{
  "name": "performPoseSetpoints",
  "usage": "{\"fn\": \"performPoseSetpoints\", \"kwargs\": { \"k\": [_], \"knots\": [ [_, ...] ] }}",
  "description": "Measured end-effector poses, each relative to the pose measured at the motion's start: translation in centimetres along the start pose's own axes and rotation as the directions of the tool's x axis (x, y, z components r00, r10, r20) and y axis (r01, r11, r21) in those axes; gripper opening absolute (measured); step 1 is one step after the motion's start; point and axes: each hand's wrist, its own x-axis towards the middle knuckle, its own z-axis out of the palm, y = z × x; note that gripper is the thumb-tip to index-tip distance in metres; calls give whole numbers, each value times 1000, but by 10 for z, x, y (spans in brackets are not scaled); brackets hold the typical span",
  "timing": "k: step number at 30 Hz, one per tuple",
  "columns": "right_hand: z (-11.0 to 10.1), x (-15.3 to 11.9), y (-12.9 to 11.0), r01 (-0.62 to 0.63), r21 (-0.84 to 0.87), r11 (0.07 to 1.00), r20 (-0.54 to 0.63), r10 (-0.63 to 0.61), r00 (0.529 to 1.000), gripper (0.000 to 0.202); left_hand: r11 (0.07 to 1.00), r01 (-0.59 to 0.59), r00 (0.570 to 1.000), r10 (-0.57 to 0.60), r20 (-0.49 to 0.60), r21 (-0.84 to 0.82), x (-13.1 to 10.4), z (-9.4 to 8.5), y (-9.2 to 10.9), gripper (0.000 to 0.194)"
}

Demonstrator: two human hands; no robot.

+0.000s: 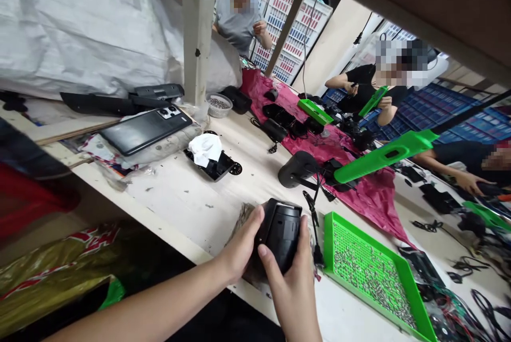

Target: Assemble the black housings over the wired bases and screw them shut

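Observation:
A black plastic housing (pixel 281 230) with a rounded, ribbed body is held between both hands above the near edge of the table. My left hand (pixel 244 241) wraps its left side, the thumb along the upper edge. From the right, my right hand (pixel 291 283) grips it, with the thumb across its front and the fingers around the far side. Part of a worn block or pad (pixel 240 219) shows beneath the housing. Just beyond lies a black cylindrical part (pixel 297 169) with a cord, beside a long green plastic shell (pixel 387 155).
To the right, a green tray (pixel 329 246) holds many small metal pieces. A phone (pixel 146 128) lies on a package at left, near a black shell with white tissue (pixel 205 149). A post (pixel 195 33) rises behind. Co-workers (pixel 241 25) sit across the table.

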Motion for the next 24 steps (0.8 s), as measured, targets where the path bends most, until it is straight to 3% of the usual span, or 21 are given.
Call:
{"fn": "performPoseSetpoints", "kwargs": {
  "k": [2,5,13,19,24],
  "knots": [
    [1,0,-1,-46,100,994,7,46,999,87,989,104,995,-102,25,-104,2,1,0,62],
    [1,1,-4,-47,133,990,4,47,999,87,976,174,985,-174,5,-129,3,0,1,66],
    [1,-2,-8,-70,187,980,58,60,996,87,996,38,999,-40,-19,-77,-2,-1,2,65],
    [8,-8,-14,17,125,992,-74,-7,997,79,998,16,999,-18,-41,-65,-2,-1,-1,64],
    [2,-7,-7,-100,243,965,36,94,995,87,1000,-24,998,24,-51,-7,-2,0,1,62]
  ]
}}
